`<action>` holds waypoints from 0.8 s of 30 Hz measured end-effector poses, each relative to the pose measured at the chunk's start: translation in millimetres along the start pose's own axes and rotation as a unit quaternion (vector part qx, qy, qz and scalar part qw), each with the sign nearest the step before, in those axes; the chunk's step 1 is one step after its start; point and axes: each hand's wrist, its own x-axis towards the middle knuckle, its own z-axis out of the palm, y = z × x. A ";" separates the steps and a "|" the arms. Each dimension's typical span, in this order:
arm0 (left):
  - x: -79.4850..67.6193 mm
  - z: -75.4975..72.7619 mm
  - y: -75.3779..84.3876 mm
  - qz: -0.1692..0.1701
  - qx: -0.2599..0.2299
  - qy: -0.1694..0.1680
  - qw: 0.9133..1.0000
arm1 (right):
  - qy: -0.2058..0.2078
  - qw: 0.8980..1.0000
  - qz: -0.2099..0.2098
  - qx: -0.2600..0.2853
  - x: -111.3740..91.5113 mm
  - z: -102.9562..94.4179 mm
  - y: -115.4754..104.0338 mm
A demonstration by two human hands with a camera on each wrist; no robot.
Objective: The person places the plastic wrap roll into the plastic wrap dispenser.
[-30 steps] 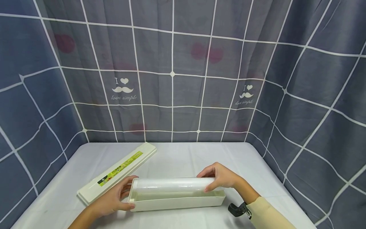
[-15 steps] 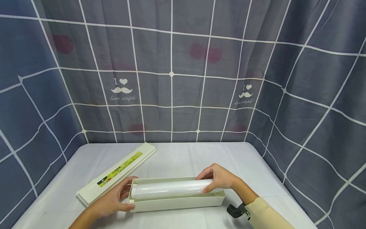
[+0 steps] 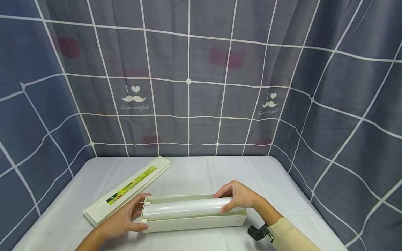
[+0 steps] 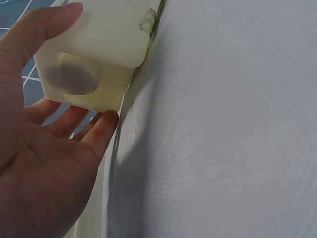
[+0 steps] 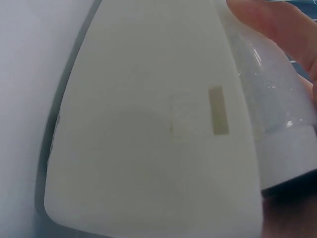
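Head view: midway between the left and right edges of the table, the left hand grips the left end of a lidless box; the right hand pinches a white roll lying partly within it. (A lid slants toward the table's far edge.) Left wrist view: the curled grip should steady the box. Right wrist view: the roll's end shows beyond the rim; best guided parallel to the box's long walls, fingertips unpinched.
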 end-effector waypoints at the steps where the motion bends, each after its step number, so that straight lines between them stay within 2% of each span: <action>1: 0.0 0.1 -0.1 0.001 -0.002 0.000 1.000 | 0.001 1.000 0.001 -0.004 0.0 0.3 0.3; 9: -0.5 -0.2 -2.6 0.002 -0.002 0.000 1.000 | 0.017 0.999 0.018 -0.039 -0.7 1.3 -3.5; 13: -1.2 -0.4 -2.8 -0.001 0.004 0.003 1.000 | 0.016 0.999 0.006 -0.047 -0.9 1.6 -4.3; 17: -1.3 -0.5 -1.3 -0.020 0.005 0.006 1.000 | 0.018 0.998 -0.012 -0.061 -1.2 1.1 -4.3; 24: -1.3 -1.5 0.5 -0.045 0.013 0.008 0.999 | 0.042 0.995 -0.018 -0.089 -3.6 1.9 -4.3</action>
